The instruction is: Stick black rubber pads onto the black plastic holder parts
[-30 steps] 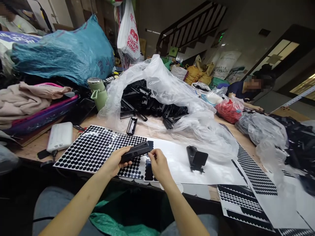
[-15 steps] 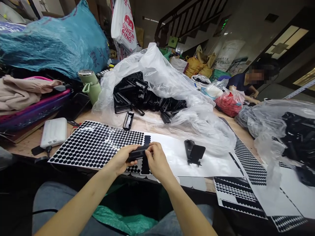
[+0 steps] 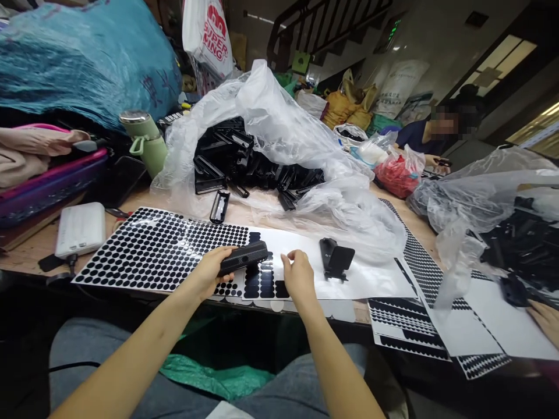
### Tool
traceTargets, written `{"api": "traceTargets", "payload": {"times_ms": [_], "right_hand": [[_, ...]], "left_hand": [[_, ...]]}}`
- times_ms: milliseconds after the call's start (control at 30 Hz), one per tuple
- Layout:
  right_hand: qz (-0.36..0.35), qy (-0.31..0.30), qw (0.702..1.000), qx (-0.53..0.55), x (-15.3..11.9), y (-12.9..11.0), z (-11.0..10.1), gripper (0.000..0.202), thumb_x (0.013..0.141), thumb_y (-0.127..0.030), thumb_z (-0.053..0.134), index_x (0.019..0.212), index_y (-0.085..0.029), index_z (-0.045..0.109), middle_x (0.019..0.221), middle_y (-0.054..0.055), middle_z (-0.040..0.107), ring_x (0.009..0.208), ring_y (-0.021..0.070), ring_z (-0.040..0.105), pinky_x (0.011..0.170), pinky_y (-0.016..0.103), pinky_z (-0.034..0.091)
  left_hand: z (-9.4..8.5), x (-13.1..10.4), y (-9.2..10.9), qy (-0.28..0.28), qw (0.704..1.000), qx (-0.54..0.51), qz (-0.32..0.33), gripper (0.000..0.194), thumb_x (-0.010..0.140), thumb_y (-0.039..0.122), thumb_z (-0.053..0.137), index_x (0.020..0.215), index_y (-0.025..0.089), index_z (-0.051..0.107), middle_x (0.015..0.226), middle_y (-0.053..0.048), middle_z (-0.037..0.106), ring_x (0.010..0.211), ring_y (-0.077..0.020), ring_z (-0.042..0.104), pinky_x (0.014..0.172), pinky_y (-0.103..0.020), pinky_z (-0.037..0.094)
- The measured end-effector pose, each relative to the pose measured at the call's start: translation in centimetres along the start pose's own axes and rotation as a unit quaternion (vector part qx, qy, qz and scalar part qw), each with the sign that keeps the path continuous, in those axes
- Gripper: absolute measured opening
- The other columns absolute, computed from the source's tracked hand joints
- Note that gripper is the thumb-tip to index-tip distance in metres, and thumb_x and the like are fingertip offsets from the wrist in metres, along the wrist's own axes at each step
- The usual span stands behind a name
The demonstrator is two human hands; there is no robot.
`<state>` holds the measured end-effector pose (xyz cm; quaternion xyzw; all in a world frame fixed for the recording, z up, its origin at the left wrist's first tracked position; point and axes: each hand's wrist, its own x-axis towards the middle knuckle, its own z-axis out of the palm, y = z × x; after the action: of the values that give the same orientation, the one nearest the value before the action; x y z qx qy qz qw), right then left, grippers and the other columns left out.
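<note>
My left hand (image 3: 213,270) is closed around one end of a long black plastic casing (image 3: 243,258), which has a textured surface and a round dark spot on it. It is held above the sticker sheet (image 3: 163,247), a white sheet with rows of round black dots. My right hand (image 3: 299,274) is apart from the casing, over black oblong stickers (image 3: 261,284). Its thumb and fingers are drawn together; anything between them is too small to make out. To its right, a black folding stand (image 3: 337,259) sits on the white backing paper.
A clear plastic bag (image 3: 279,110) spills black casings (image 3: 236,157) onto the table. A green flask (image 3: 144,142) and a white power bank (image 3: 81,230) stand on the left. Further sticker sheets (image 3: 406,329) lie at right. A co-worker (image 3: 430,134) sits beyond; another person's hand (image 3: 545,320) shows at the right edge.
My right hand has left the casing and moved right, over the sheet. The casing has been raised slightly in my left hand. Another person's hand has appeared at the right edge.
</note>
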<state>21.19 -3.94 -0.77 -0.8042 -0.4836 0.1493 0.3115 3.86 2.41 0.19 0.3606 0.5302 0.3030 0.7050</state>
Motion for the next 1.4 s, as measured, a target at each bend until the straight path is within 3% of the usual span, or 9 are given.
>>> {"api": "traceTargets", "payload": {"times_ms": [133,267,400,700,867,967,1033,1200,1400], "right_hand": [[0.005,-0.06,0.992,-0.107,-0.5,0.7,0.3,0.022,0.082,-0.034,0.046,0.087,-0.014,0.054,0.091,0.015,0.057,0.082,0.0265,0.057,0.068,0.035,0.042],[0.034,-0.068,0.984,-0.162,-2.3,1.3,-0.1,0.02,0.079,-0.035,0.052,0.081,-0.015,0.055,0.087,0.015,0.058,0.081,0.0276,0.058,0.065,0.035,0.042],[0.057,-0.079,0.985,-0.14,-3.4,2.0,-0.4,0.014,0.08,-0.028,0.049,0.083,-0.016,0.053,0.089,0.014,0.058,0.08,0.0267,0.058,0.065,0.034,0.042],[0.066,-0.034,0.991,-0.109,-3.9,2.2,0.3,0.012,0.081,-0.02,0.042,0.082,-0.016,0.053,0.088,0.015,0.057,0.082,0.0273,0.056,0.069,0.037,0.041],[0.038,-0.058,0.997,0.042,-4.8,1.5,-1.5,0.015,0.082,-0.025,0.04,0.076,-0.018,0.052,0.08,0.008,0.057,0.073,0.0207,0.053,0.067,0.033,0.04],[0.016,-0.11,0.973,0.204,-5.0,0.3,-3.0,0.016,0.082,-0.033,0.043,0.078,-0.019,0.052,0.078,0.003,0.057,0.069,0.0155,0.052,0.063,0.028,0.04],[-0.01,-0.129,0.954,0.269,-4.7,-0.8,-3.4,0.015,0.081,-0.033,0.046,0.076,-0.02,0.052,0.088,0.003,0.057,0.075,0.0142,0.052,0.065,0.027,0.04],[-0.029,-0.155,0.943,0.292,-3.9,-2.3,-2.5,0.014,0.078,-0.027,0.049,0.066,-0.019,0.051,0.1,0.004,0.053,0.092,0.0153,0.051,0.077,0.027,0.039],[-0.007,-0.157,0.951,0.267,-4.1,-2.2,-2.1,0.014,0.078,-0.027,0.049,0.066,-0.019,0.052,0.1,0.004,0.051,0.089,0.0153,0.051,0.08,0.029,0.039]], "left_hand": [[-0.4,0.2,-0.3,0.027,1.0,-0.001,0.0,0.022,0.081,0.02,0.044,0.098,0.015,0.058,0.063,-0.003,0.057,0.038,-0.0081,0.05,0.033,-0.017,0.038],[0.3,0.0,-1.2,-0.021,1.0,-0.002,-0.013,0.023,0.081,0.023,0.046,0.1,0.015,0.057,0.065,-0.004,0.058,0.039,-0.0084,0.051,0.033,-0.017,0.036],[1.2,0.1,-2.1,-0.056,0.998,0.006,-0.023,0.024,0.081,0.024,0.047,0.101,0.016,0.056,0.063,-0.003,0.057,0.039,-0.0089,0.051,0.033,-0.017,0.036],[1.7,0.3,-1.9,-0.06,0.997,0.022,-0.045,0.023,0.082,0.026,0.046,0.101,0.017,0.055,0.065,-0.003,0.058,0.039,-0.0089,0.051,0.033,-0.017,0.038],[1.5,0.2,-1.5,-0.057,0.996,0.025,-0.066,0.022,0.081,0.027,0.047,0.098,0.017,0.057,0.066,-0.003,0.058,0.041,-0.0086,0.052,0.036,-0.018,0.042],[1.6,-0.2,-0.8,-0.072,0.993,0.026,-0.088,0.023,0.079,0.028,0.051,0.096,0.016,0.059,0.067,-0.004,0.059,0.044,-0.0089,0.053,0.038,-0.018,0.044],[2.0,-0.8,-0.4,-0.084,0.991,0.021,-0.097,0.023,0.077,0.027,0.052,0.095,0.015,0.06,0.07,-0.005,0.06,0.047,-0.0094,0.054,0.04,-0.018,0.044],[3.3,-2.1,-0.2,-0.096,0.991,0.01,-0.091,0.021,0.078,0.022,0.049,0.094,0.015,0.06,0.071,-0.005,0.06,0.044,-0.0089,0.052,0.033,-0.016,0.034],[3.5,-2.2,-0.8,-0.108,0.991,0.007,-0.072,0.02,0.078,0.021,0.047,0.093,0.016,0.06,0.069,-0.004,0.059,0.044,-0.0087,0.05,0.034,-0.016,0.03]]}}
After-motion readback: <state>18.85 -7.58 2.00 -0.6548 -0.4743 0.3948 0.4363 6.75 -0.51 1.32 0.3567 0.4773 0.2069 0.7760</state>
